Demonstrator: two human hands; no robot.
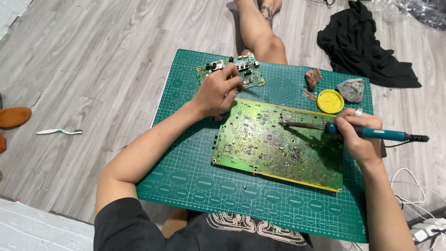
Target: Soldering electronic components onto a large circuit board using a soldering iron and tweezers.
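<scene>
A large green circuit board (269, 144) lies on a green cutting mat (195, 176). My right hand (360, 135) grips a teal-handled soldering iron (371, 133), whose metal tip rests on the board's upper middle. My left hand (216, 90) is closed around a thin tool that looks like tweezers (240, 86), at the board's upper left corner. A smaller green circuit board (246, 69) lies just behind that hand.
A round yellow tin (330, 101), a grey sponge-like lump (351, 89) and a small brown piece (313, 78) sit at the mat's far right. Black cloth (362, 46) lies on the wood floor beyond. White cables (418, 200) run at right; a toothbrush (59, 132) lies left.
</scene>
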